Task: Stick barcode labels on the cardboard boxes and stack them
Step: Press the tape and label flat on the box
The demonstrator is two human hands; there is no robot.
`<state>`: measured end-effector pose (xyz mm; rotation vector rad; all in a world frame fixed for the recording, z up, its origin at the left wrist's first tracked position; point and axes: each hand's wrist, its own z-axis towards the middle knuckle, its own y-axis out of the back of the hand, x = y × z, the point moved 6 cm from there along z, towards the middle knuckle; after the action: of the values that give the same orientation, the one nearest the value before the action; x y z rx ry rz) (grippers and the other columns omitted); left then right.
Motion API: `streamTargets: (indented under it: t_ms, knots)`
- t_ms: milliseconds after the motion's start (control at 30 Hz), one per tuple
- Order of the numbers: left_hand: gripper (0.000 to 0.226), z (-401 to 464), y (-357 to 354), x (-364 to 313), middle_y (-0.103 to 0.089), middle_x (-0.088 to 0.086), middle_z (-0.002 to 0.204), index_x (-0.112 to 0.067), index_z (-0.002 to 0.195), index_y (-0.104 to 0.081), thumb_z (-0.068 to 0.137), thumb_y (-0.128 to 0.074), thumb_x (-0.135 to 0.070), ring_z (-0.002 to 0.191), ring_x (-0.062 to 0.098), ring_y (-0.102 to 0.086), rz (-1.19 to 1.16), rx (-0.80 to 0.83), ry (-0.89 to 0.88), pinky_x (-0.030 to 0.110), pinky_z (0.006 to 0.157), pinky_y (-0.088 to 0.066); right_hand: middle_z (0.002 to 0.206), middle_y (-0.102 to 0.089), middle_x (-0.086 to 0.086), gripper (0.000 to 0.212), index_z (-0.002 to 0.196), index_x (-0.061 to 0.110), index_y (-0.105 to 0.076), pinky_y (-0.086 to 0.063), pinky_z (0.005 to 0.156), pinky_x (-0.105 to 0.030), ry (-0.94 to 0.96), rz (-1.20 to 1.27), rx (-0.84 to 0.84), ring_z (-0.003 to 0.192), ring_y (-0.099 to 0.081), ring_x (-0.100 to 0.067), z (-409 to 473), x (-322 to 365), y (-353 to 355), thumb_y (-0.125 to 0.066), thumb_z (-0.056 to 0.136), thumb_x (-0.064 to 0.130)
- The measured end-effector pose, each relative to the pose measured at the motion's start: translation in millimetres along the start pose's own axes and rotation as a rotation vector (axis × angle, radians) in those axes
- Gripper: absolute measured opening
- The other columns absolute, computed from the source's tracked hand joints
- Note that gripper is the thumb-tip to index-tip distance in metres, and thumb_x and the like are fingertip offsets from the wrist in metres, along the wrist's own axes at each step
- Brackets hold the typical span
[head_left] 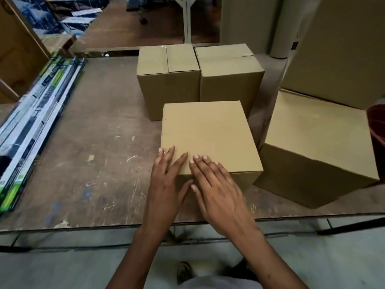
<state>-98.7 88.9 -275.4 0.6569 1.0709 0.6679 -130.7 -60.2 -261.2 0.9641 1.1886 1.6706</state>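
Note:
A plain cardboard box (208, 134) stands on the worn wooden table (87, 163) right in front of me. My left hand (166, 184) lies flat with spread fingers on the box's near left corner. My right hand (216, 188) lies flat beside it on the near edge of the top, fingers apart. Neither hand holds anything. Two taped boxes stand side by side behind it, the left one (166, 80) and the right one (229, 76). A further box (316, 151) sits to the right, turned at an angle. No barcode label shows on any box.
Long packaged tubes (35, 126) lie along the table's left edge. A tall cardboard box (341, 49) stands at the back right, with a dark red bucket (377, 130) at the right edge. The table's front edge (83, 226) runs just below my wrists.

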Motion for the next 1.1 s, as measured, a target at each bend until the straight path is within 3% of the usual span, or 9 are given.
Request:
streamTargets:
  t_ms: [133,267,400,467,567,733,833,1000,1100]
  knots:
    - [0.065,2,-2,0,-0.023,-0.002,0.178,-0.034,0.165,-0.041,0.103,-0.05,-0.052,0.167,0.023,-0.008,0.073,0.015,-0.018,0.038,0.13,-0.022,0.176,-0.029,-0.004,0.064,0.17,0.014,-0.028,-0.019,0.134,-0.042,-0.129,-0.036,0.032,0.165,-0.021,-0.019,10,-9,7,-0.017,0.115,0.046]
    - [0.066,2,1,-3,-0.023,-0.004,0.178,-0.037,0.165,-0.04,0.102,-0.047,-0.056,0.167,0.02,-0.009,0.069,0.02,0.012,0.033,0.124,-0.026,0.177,-0.026,-0.008,0.068,0.169,0.01,-0.028,-0.021,0.134,-0.044,-0.154,-0.032,0.032,0.166,-0.017,-0.022,-7,-2,4,-0.02,0.116,0.052]
    - [0.072,0,-1,-3,-0.02,-0.007,0.179,-0.034,0.168,-0.034,0.103,-0.062,-0.021,0.167,0.016,-0.005,0.062,0.019,0.029,0.014,0.125,-0.008,0.179,-0.022,-0.003,0.073,0.171,0.014,-0.025,-0.018,0.134,-0.042,-0.009,0.011,0.082,0.167,-0.012,-0.016,11,9,-2,-0.017,0.115,0.06]
    - [0.079,-1,-1,-3,-0.021,-0.007,0.178,-0.026,0.169,-0.032,0.099,-0.065,-0.011,0.167,0.014,-0.006,0.04,0.005,0.04,0.015,0.128,-0.01,0.179,-0.022,-0.001,0.078,0.172,0.017,-0.024,-0.016,0.135,-0.041,-0.01,0.004,0.093,0.166,-0.012,-0.014,24,4,0,-0.01,0.112,0.066]
    - [0.078,1,-4,-1,-0.023,-0.009,0.178,-0.021,0.17,-0.029,0.102,-0.064,-0.033,0.166,0.011,-0.007,-0.01,-0.01,0.071,0.029,0.133,-0.016,0.179,-0.018,-0.001,0.082,0.172,0.018,-0.019,-0.014,0.135,-0.041,-0.089,-0.016,0.076,0.167,-0.009,-0.015,23,-10,3,-0.005,0.11,0.069]
    - [0.089,0,-4,0,-0.024,-0.011,0.177,-0.021,0.17,-0.029,0.096,-0.059,-0.063,0.166,0.009,-0.009,0.029,-0.02,0.099,0.011,0.127,-0.003,0.18,-0.016,0.0,0.071,0.173,0.021,-0.019,-0.015,0.135,-0.043,-0.039,-0.028,0.051,0.167,-0.006,-0.014,-5,-28,5,-0.018,0.114,0.062]
    - [0.089,4,0,2,-0.031,-0.008,0.175,-0.02,0.167,-0.035,0.095,-0.057,-0.067,0.165,0.01,-0.017,0.034,-0.047,0.087,0.027,0.131,-0.021,0.178,-0.025,0.004,0.059,0.171,0.032,-0.026,-0.019,0.134,-0.045,-0.017,-0.016,0.02,0.166,-0.016,-0.015,-7,-57,11,-0.023,0.116,0.053]
    - [0.088,3,3,7,-0.023,-0.001,0.176,-0.038,0.166,-0.034,0.088,-0.062,-0.069,0.161,0.019,-0.028,-0.063,-0.069,0.228,0.039,0.119,-0.041,0.177,-0.028,-0.002,0.055,0.166,0.046,-0.03,-0.021,0.131,-0.049,-0.246,0.032,-0.025,0.163,-0.025,-0.024,-10,-110,26,-0.023,0.114,0.059]
    - [0.088,0,2,13,-0.046,0.003,0.164,-0.046,0.166,-0.033,0.087,-0.068,-0.066,0.146,0.023,-0.05,-0.129,-0.103,0.275,0.05,0.111,-0.055,0.179,-0.016,0.007,0.051,0.162,0.049,-0.041,-0.034,0.124,-0.042,-0.301,0.333,-0.076,0.161,-0.025,-0.016,-19,-119,24,-0.047,0.111,0.057]
